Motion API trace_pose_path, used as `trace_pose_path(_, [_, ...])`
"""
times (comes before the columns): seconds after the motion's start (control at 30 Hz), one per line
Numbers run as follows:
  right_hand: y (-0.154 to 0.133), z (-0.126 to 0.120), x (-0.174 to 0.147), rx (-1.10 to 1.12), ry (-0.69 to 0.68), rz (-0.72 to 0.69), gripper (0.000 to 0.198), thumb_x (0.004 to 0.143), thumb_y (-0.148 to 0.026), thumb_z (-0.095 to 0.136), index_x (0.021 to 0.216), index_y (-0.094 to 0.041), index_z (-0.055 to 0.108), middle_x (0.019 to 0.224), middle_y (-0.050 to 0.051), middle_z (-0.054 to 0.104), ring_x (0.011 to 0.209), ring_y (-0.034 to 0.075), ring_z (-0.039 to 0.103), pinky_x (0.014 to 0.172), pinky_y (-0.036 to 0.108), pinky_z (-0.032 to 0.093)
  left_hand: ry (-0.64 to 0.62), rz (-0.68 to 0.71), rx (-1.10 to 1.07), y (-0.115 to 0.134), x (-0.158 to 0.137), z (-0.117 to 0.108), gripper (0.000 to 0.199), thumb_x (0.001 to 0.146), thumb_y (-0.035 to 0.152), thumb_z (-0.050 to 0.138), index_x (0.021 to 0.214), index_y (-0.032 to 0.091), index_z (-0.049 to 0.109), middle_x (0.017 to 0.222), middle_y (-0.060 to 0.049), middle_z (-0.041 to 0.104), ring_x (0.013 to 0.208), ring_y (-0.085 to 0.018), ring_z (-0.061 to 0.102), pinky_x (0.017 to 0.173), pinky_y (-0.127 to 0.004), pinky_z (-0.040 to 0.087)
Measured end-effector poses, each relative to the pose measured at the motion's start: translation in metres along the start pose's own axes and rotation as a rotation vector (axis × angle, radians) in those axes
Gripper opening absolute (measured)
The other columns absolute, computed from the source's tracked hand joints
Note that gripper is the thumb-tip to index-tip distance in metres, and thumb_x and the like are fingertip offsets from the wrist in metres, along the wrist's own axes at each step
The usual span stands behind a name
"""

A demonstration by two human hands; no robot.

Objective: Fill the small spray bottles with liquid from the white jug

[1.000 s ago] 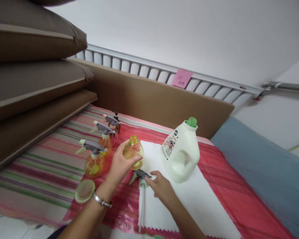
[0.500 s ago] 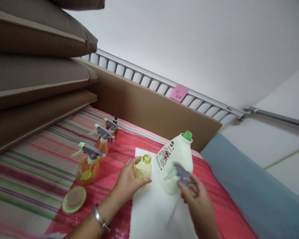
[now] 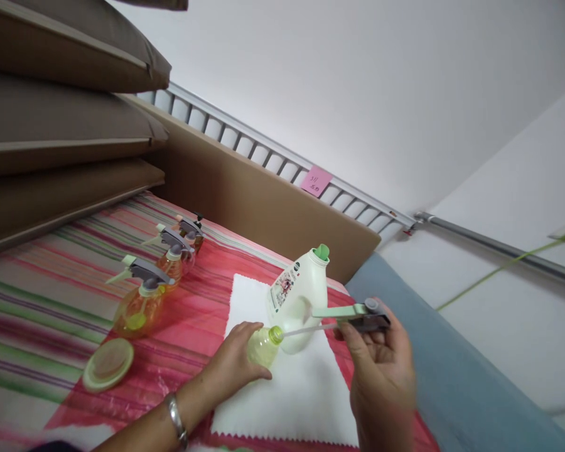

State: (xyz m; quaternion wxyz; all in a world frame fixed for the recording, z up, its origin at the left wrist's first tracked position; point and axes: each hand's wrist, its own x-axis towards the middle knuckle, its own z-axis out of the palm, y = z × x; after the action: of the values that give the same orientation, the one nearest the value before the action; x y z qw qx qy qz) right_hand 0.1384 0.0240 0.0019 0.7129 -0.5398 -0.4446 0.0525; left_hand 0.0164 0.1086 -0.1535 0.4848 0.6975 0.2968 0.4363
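Observation:
My left hand (image 3: 242,356) wraps round a small yellow-green spray bottle (image 3: 262,347), whose open neck tilts to the right. In my right hand (image 3: 381,364) is a grey and pale green spray head (image 3: 358,314), held sideways. Its thin dip tube (image 3: 308,329) points left, with the tip at the mouth of the bottle; how far it reaches inside I cannot tell. Just behind stands a large white jug (image 3: 306,289) with a flower label and an open green spout, on a white cloth (image 3: 287,402) with a zigzag edge.
Several spray bottles (image 3: 139,307) with amber liquid stand in a row to the left. A pale round lid (image 3: 108,364) lies in front of them on the striped cover (image 3: 42,314). Stacked cushions (image 3: 66,119) rise at left; a brown board (image 3: 258,201) and a radiator line the back.
My right hand has turned the spray head sideways, bringing its tube tip to the bottle's mouth. The bottle now leans to the right in my left hand. The whole view has shifted somewhat.

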Motion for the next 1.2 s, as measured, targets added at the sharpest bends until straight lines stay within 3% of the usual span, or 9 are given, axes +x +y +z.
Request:
trace_pose_path(0.2, [0.012,0.009,-0.004,-0.042,-0.065,0.067,0.058,0.069,-0.028,0.073,0.122,-0.031,0.047,0.103,0.004,0.061,0.096,0.02,0.058,0.084,0.037,0.045,0.003,-0.032,0.043,-0.014,0.001,0.003,0.081,0.041,0.027,0.087,0.116,0.023,0.056,0.117,-0.009,0.059,0.11,-0.03,0.052,0.098,-0.046,0.04])
trace_pose_path(0.47, [0.019,0.008,0.002,-0.07,-0.056,0.086,0.065,0.066,-0.028,0.074,0.124,-0.027,0.045,0.097,0.005,0.064,0.092,0.021,0.061,0.083,0.037,0.047,-0.002,-0.025,0.049,-0.016,0.004,0.005,0.083,0.039,0.03,0.087,0.116,0.022,0.055,0.118,-0.01,0.059,0.11,-0.03,0.053,0.098,-0.045,0.04])
trace_pose_path(0.63, [0.055,0.017,-0.018,-0.049,-0.17,0.309,0.072,0.064,-0.034,0.074,0.127,-0.022,0.04,0.102,0.009,0.064,0.094,0.024,0.06,0.082,0.04,0.047,-0.001,-0.032,0.054,-0.022,0.001,0.012,0.084,0.038,0.029,0.088,0.115,0.022,0.055,0.117,-0.009,0.058,0.111,-0.03,0.052,0.097,-0.044,0.041])
trace_pose_path(0.77, [0.084,0.02,-0.036,-0.059,-0.195,0.421,0.076,0.063,-0.035,0.074,0.129,-0.021,0.039,0.091,0.006,0.066,0.091,0.024,0.06,0.083,0.042,0.045,-0.017,-0.045,0.04,-0.023,0.001,0.012,0.084,0.041,0.029,0.087,0.117,0.022,0.053,0.118,-0.008,0.057,0.111,-0.029,0.052,0.097,-0.043,0.041])
trace_pose_path(1.0, [0.088,0.023,-0.041,-0.043,-0.153,0.488,0.081,0.062,-0.035,0.074,0.132,-0.021,0.035,0.094,0.006,0.066,0.09,0.024,0.059,0.088,0.045,0.042,-0.038,-0.05,0.012,-0.02,0.002,0.009,0.083,0.041,0.027,0.087,0.116,0.022,0.053,0.116,-0.008,0.057,0.11,-0.028,0.051,0.097,-0.042,0.04])
trace_pose_path(1.2, [0.092,0.022,-0.043,-0.11,-0.219,0.448,0.083,0.06,-0.037,0.075,0.131,-0.021,0.036,0.087,0.004,0.066,0.084,0.024,0.06,0.088,0.046,0.04,-0.078,-0.057,-0.018,-0.021,0.003,0.008,0.081,0.041,0.027,0.087,0.115,0.024,0.054,0.116,-0.008,0.055,0.11,-0.028,0.05,0.097,-0.042,0.04])
